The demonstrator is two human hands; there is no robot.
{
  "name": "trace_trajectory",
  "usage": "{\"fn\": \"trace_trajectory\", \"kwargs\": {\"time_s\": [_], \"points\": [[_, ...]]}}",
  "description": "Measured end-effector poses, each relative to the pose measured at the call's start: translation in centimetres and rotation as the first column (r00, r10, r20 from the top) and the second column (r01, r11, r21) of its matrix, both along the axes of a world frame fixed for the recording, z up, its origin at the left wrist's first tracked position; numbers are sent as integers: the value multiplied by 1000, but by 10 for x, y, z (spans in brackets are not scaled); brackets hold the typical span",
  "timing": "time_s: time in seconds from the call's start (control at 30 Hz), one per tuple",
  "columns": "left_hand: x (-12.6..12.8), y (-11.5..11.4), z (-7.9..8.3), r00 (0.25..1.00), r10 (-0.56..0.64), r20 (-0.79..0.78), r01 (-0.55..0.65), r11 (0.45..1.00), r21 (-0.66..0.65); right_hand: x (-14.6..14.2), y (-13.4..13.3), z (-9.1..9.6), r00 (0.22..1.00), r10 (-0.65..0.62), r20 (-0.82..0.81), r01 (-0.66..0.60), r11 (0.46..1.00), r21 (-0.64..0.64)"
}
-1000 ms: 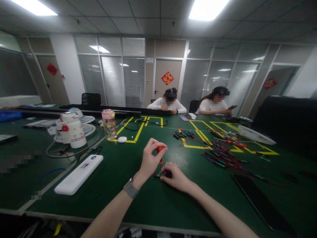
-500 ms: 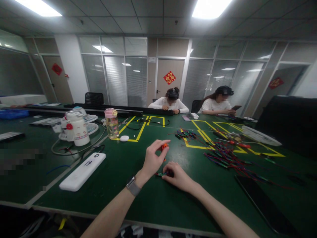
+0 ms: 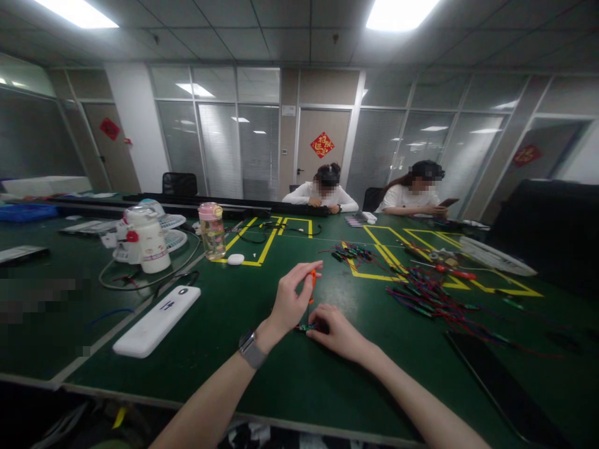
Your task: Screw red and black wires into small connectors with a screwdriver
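Head view: the left hand (image 3: 292,298) has thumb and index finger clamped on the orange-handled tool (image 3: 313,278), which shows now as a narrower orange strip than one second ago; its thin dark shaft goes down to the small green board (image 3: 304,327). This board lies on the desk (image 3: 281,396), near the middle of the near edge, as before, and the right hand (image 3: 337,332) keeps its thumb and index finger closed on its right end. The desk surface is smooth, dark green and slightly shiny. Toward the right edge, thin red and dark wires (image 3: 433,292) lie in a loose tangle with small green pieces. In the left half stand a transparent bottle (image 3: 213,242) with a pink lid and a rounded white jug (image 3: 153,246); their contents I cannot tell. At the far left corner is a shallow blue tray (image 3: 28,213), its inside unclear.
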State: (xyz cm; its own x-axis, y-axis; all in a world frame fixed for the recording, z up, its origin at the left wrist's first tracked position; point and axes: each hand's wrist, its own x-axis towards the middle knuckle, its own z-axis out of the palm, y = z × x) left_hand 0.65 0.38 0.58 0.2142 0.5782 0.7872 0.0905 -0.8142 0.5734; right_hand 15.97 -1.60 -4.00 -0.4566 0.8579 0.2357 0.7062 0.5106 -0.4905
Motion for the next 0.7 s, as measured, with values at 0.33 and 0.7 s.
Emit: {"fn": "trace_trajectory", "kwargs": {"time_s": [0.33, 0.7], "points": [[1, 0, 1, 976, 218, -7, -217, 973, 77, 1, 0, 0, 1000, 17, -6, -17, 1000, 1], [1, 0, 2, 995, 99, 22, -100, 994, 54, 2, 1, -2, 1000, 23, -2, -23, 1000, 7]]}}
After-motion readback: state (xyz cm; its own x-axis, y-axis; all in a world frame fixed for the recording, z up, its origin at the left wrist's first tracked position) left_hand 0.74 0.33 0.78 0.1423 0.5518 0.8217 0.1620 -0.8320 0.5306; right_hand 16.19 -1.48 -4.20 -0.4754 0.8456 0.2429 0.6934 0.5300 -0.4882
